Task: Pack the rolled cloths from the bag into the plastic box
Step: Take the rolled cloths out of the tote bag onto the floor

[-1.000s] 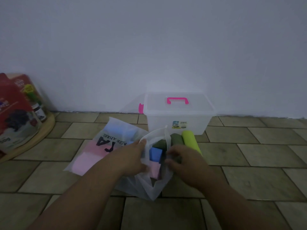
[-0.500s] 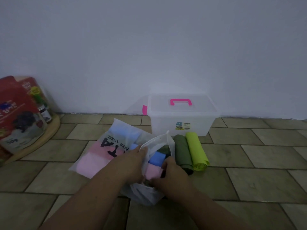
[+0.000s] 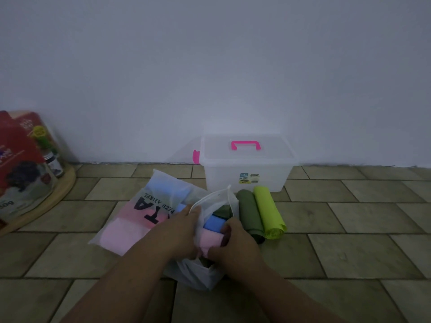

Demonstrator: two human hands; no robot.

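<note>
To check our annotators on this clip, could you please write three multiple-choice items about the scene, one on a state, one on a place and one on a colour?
1. The lid of the plastic box is: A. off; B. shut; C. propped open.
2. The olive roll and the lime roll lie: A. in the plastic box; B. on the floor before the plastic box; C. inside the bag.
3. The roll that the right hand grips is: A. pink; B. lime; C. olive.
Answers: 1 B, the lid sits flat on the plastic box, handle on top. 2 B, both lie side by side on the tiles. 3 A, its fingers curl round the pink roll in the bag.
</note>
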